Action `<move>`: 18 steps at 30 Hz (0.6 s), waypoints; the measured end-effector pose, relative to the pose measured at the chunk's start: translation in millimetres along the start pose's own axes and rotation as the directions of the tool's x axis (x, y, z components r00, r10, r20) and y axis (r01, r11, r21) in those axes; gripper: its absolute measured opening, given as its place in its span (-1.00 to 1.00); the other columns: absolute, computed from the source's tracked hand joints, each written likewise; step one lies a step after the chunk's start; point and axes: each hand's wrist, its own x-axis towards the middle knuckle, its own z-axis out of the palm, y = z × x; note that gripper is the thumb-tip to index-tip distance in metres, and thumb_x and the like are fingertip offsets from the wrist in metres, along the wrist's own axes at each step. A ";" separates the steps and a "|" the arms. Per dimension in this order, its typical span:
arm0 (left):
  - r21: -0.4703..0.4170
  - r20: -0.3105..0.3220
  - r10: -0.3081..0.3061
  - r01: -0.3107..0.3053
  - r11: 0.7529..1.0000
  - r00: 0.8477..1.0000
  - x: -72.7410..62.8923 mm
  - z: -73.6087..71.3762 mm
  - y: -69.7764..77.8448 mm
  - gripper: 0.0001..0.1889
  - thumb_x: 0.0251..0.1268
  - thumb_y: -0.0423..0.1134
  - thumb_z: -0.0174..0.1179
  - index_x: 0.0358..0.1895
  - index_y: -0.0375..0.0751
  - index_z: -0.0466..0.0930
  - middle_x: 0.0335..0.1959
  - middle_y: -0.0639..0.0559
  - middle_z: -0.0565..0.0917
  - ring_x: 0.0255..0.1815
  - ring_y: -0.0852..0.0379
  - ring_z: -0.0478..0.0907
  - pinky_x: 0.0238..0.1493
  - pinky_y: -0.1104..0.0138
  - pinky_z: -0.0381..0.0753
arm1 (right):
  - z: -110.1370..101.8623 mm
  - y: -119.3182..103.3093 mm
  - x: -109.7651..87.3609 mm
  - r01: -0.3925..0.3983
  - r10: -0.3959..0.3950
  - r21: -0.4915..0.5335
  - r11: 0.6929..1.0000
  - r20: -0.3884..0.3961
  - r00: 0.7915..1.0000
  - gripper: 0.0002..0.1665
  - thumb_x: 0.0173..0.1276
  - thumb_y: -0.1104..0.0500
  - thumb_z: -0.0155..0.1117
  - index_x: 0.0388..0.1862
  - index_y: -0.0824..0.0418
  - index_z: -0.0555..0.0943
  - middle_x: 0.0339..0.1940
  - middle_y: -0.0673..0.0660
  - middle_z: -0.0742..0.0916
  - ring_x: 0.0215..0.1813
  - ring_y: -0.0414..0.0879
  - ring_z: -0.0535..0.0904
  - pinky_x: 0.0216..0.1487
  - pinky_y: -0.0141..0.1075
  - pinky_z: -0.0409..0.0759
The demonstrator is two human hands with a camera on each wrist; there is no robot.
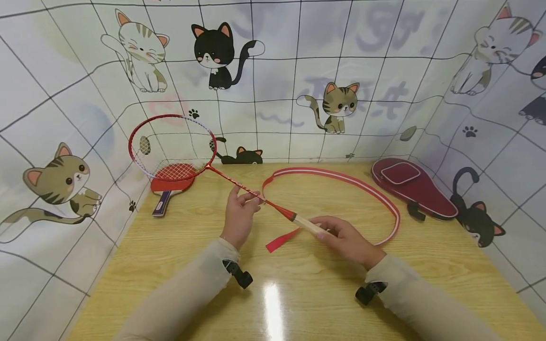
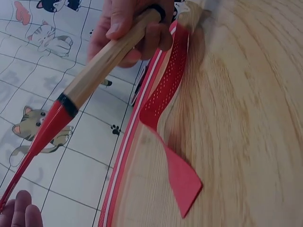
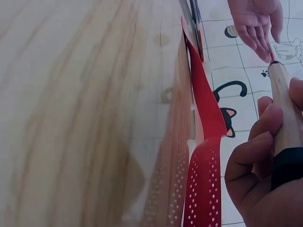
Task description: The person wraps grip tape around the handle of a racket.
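A badminton racket (image 1: 285,212) with a bare wooden handle (image 2: 102,68) is held slantwise over the table, its strung head up at the left. My right hand (image 1: 347,240) grips the handle near its butt, fingers and thumb curled round it. Beside the slim red shaft, my left hand (image 1: 240,215) has its fingers loosely extended, fingertips right at the shaft. A long red grip tape (image 1: 341,176), white-striped on one face and perforated, loops across the table behind and under the right hand. Its plain tapered end (image 2: 183,184) lies below the handle.
On the left, under the racket head in this view, lies a red table tennis bat (image 1: 161,203). A dark red bat case (image 1: 409,184) with white piping lies at the right back. Cat-printed cloth (image 1: 277,123) walls in the wooden table (image 1: 204,303) on three sides.
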 end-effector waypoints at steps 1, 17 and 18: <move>0.008 0.005 0.001 -0.001 1.000 1.000 -0.5 3.1 -0.3 -0.19 0.59 -0.33 0.17 0.70 -0.11 -0.12 0.21 -0.21 0.65 0.17 -0.08 0.71 0.28 0.16 0.64 | 1.3 -1.1 0.3 0.005 -0.005 0.003 1.000 0.003 1.000 -0.57 0.61 0.17 0.25 0.40 0.12 0.60 -0.29 0.09 0.60 -0.46 -0.22 0.43 -0.50 -0.38 0.45; 0.060 0.050 -0.007 0.004 0.998 0.999 -15.6 19.8 -16.5 -0.45 0.61 -0.32 0.15 0.48 -0.07 0.10 0.11 -0.42 0.71 -0.07 0.00 0.74 0.18 0.12 0.70 | 20.8 -1.3 5.9 -0.055 0.054 0.006 0.998 0.101 0.993 -0.53 0.65 0.12 0.20 0.47 -0.03 0.50 -0.04 0.21 0.63 -0.25 -0.04 0.57 -0.32 -0.30 0.59; 0.069 0.047 -0.011 0.007 0.998 0.999 -15.9 19.3 -17.3 -0.44 0.61 -0.32 0.15 0.49 -0.06 0.10 0.10 -0.41 0.72 -0.08 0.00 0.74 0.18 0.12 0.69 | 21.7 -1.7 6.4 -0.060 0.061 -0.006 0.998 0.107 0.992 -0.53 0.64 0.13 0.21 0.46 -0.04 0.50 -0.03 0.22 0.65 -0.23 -0.03 0.58 -0.30 -0.29 0.60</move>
